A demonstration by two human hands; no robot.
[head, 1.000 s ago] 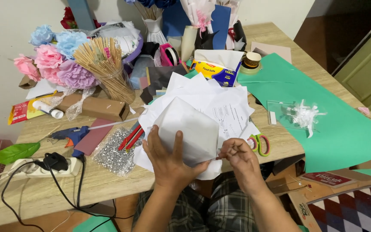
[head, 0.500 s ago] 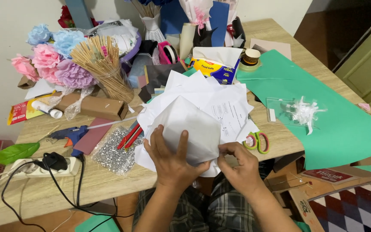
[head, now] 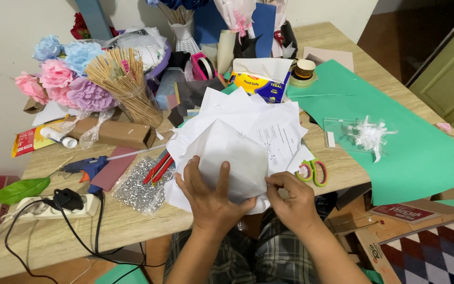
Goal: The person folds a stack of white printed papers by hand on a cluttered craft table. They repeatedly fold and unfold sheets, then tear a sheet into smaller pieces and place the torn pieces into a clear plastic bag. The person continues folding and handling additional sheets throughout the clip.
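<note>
I see my two bare arms come up from the bottom and meet near the middle. My left hand has its back to me. Its fingers are spread wide and point up and away from me, lying flat. The thumb sticks out to the right side. My right hand sits just beside it, a bit lower. Its fingers are bent and pulled in, and the thumb and first finger pinch close together, pointing toward my left hand. Both wrists are straight. The two hands are near each other but not touching.
</note>
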